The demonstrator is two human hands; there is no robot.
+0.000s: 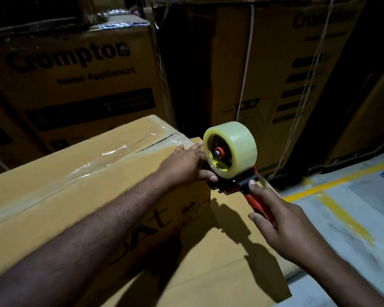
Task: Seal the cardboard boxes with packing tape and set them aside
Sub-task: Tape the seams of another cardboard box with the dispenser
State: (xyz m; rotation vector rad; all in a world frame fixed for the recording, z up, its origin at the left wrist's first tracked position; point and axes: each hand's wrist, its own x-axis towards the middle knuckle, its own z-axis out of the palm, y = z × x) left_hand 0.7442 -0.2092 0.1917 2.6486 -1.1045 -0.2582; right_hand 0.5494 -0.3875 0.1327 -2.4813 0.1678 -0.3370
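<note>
At the far left stand stacked cartons [75,74] printed "Crompton Home Appliances". Nearer, a long cardboard box [64,196] lies with clear tape [111,154] along its top seam. It rests on a flatter box [220,262] below. The left hand [186,165] lies at the long box's far right top edge, fingers stretched out. Its thumb seems to touch the front of the tape dispenser [237,185], though the roll hides the fingertips. The roll of tape [237,147] sits upright on the dispenser, just right of the box's corner. The right hand [282,229] grips the red handle, fingers curled round it. Further right are a tall carton [275,85] and grey floor [353,229] with yellow lines.
</note>
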